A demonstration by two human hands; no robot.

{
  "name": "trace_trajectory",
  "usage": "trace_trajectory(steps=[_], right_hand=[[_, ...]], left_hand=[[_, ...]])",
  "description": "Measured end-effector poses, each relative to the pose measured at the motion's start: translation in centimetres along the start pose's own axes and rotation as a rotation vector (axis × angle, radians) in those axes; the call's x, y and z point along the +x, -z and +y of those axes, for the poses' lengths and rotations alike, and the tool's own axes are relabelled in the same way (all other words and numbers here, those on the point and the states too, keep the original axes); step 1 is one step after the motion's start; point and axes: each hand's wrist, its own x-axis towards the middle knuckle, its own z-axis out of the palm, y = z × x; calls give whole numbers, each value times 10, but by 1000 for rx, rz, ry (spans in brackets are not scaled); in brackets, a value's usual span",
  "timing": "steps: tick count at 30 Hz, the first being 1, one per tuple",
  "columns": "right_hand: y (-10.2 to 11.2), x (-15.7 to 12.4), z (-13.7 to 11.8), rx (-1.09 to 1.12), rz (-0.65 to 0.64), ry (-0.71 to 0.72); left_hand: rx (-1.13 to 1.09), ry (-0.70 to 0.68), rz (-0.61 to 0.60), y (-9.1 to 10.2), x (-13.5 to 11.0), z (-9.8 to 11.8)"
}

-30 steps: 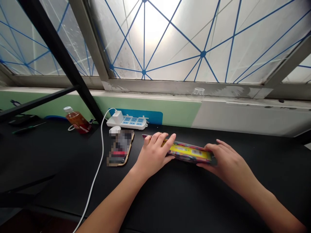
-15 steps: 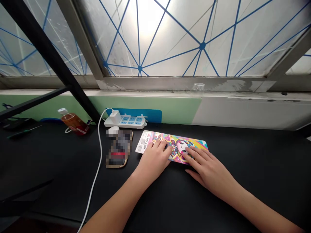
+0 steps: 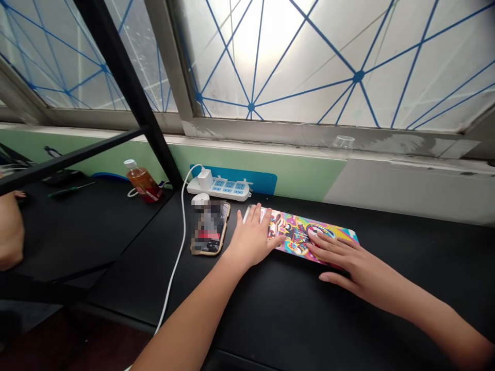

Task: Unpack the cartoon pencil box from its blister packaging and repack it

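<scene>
A colourful, cartoon-printed pencil box point(image 3: 296, 238) lies flat on the black table point(image 3: 294, 314). My left hand point(image 3: 253, 237) rests on its left end with fingers spread, covering most of the white label there. Over the right part of the print lies my right hand point(image 3: 350, 257), palm down, its fingers stretched out and the thumb apart near the front edge. Neither hand is wrapped around the box. Left of my left hand is a phone point(image 3: 216, 232) in a tan-edged case, its screen partly blurred out.
Behind the phone are a white power strip point(image 3: 234, 190) with a plugged-in charger and a white rounded object point(image 3: 200, 199). A white cable point(image 3: 181, 247) runs down the table. Farther left are a drink bottle point(image 3: 145, 183), a screwdriver-like tool point(image 3: 71, 190) and another person's arm point(image 3: 10, 232).
The view has swung left, so things appear farther right, and another person's arm shows at the left edge. My left hand has slid left along the box onto its label and opened wider.
</scene>
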Motion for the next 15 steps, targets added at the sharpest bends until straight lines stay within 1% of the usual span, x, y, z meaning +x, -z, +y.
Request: trace_trajectory(steps=[2,4,7,9,11,13,15], right_hand=[[7,-8,12,24,-68,-38],[12,-16,23,42,-105,-72],[15,-22,30,53,-94,-104],[13,-19,25,8,-28,-124],[6,-10,11,-60,43,-128],[-2,4,-7,-96,62,-91],[-9,17,-22,-98,49,-42]], left_hand=[[-10,-15,-13,-1,-2,4],[-18,-46,-26,-2,-3,10],[-26,-73,-37,-5,-5,16],[-28,-76,-34,-6,-5,19],[-26,-78,-24,-6,-6,20],[-26,-79,-17,-5,-7,21],[-34,-61,-23,-4,-7,21]])
